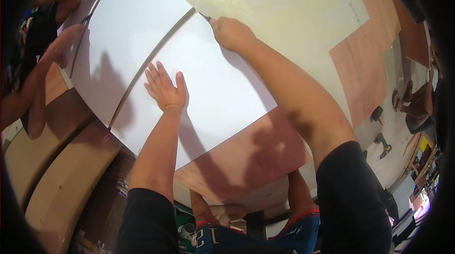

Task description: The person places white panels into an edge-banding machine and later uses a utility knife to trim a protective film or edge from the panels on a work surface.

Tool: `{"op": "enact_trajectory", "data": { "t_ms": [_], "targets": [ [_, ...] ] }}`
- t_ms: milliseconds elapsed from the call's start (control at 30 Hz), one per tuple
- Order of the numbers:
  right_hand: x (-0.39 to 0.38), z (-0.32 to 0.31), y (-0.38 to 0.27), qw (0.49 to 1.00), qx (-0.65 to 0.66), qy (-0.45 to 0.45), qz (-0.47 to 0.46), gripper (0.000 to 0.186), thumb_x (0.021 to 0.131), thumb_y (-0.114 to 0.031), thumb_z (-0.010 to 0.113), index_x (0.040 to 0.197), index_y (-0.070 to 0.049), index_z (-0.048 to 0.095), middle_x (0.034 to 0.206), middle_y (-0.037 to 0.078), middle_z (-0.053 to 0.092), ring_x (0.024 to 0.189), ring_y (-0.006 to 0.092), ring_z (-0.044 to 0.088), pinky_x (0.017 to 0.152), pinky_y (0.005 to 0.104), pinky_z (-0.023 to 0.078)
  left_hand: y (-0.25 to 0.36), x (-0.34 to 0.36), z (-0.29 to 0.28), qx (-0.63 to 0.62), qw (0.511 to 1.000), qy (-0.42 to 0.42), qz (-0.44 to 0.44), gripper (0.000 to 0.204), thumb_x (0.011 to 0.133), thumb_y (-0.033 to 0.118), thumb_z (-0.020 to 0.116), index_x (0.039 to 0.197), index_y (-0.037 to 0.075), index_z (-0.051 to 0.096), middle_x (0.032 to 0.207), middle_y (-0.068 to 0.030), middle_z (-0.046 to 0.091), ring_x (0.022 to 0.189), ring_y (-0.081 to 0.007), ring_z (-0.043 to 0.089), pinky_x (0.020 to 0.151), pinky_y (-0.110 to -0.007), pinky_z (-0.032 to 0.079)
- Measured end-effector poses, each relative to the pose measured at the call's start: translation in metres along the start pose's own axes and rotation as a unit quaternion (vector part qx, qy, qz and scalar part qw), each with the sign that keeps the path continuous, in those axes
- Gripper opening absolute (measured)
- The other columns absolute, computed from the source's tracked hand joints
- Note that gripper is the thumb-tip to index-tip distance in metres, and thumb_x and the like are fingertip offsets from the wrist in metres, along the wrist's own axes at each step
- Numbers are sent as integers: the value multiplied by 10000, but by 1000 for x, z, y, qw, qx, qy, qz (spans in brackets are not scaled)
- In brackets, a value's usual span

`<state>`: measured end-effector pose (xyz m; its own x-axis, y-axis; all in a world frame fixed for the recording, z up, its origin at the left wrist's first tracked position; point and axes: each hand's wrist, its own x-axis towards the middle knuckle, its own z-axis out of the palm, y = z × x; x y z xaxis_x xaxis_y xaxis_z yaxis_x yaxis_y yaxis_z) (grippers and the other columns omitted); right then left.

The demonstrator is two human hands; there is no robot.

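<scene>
As white sheet (213, 83) underlies left grip (167, 92) | tool (205, 17) juts from right grip (232, 34)

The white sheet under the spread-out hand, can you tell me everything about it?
The white sheet looks smooth and flat, with crisp edges; I can't tell if it's paper or plastic. A narrow greyish strip runs along its left side, with more white beyond, perhaps the same sheet. The left hand rests palm-down on it, fingers spread. The right hand is by its far edge, gripping a slim dark tool. Its near edge overlaps a reddish-brown board, and shadows fall across it.
</scene>
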<state>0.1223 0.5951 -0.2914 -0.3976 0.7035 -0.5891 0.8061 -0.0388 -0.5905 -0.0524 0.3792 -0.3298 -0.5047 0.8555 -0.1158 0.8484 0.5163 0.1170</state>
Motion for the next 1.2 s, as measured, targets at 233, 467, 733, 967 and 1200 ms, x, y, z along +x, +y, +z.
{"op": "enact_trajectory", "data": {
  "t_ms": [233,467,733,967,1200],
  "targets": [
    [11,-2,-17,996,-83,-12,-34,552,1097,-364,288,1133,9,694,1132,208,714,1034,387,676,924,479,519,-4,0,2,13,999,25,18,783,1018,520,418,1621,61,219,1697,-190,148,1572,-370,94,1241,-585,28],
    [-15,-13,-8,983,-153,-105,-16,508,1084,-322,314,1109,2,704,1120,202,716,1011,382,684,899,484,527,-4,2,3,5,999,30,20,779,1013,511,435,1612,52,241,1690,-195,170,1569,-376,101,1240,-589,32],
    [-99,-36,32,971,-156,-162,83,486,1083,-335,328,1072,-23,700,1102,198,715,1026,380,672,889,493,529,-1,3,-2,12,1000,2,5,787,1009,511,439,1616,54,232,1698,-183,148,1574,-358,86,1250,-567,21],
    [-42,-21,15,998,-54,-12,21,532,1090,-388,305,1064,-19,687,1035,204,723,957,391,686,880,488,534,3,2,-3,14,1000,-5,4,786,1011,504,435,1621,60,215,1703,-176,133,1577,-352,76,1252,-559,6],
    [-2,-11,-14,999,-39,-15,3,532,1093,-365,295,1057,-28,706,1056,191,725,987,363,691,888,473,540,0,2,-3,12,1000,-1,4,785,1014,507,432,1626,71,205,1703,-174,130,1578,-352,67,1250,-557,1]
  ]
}}
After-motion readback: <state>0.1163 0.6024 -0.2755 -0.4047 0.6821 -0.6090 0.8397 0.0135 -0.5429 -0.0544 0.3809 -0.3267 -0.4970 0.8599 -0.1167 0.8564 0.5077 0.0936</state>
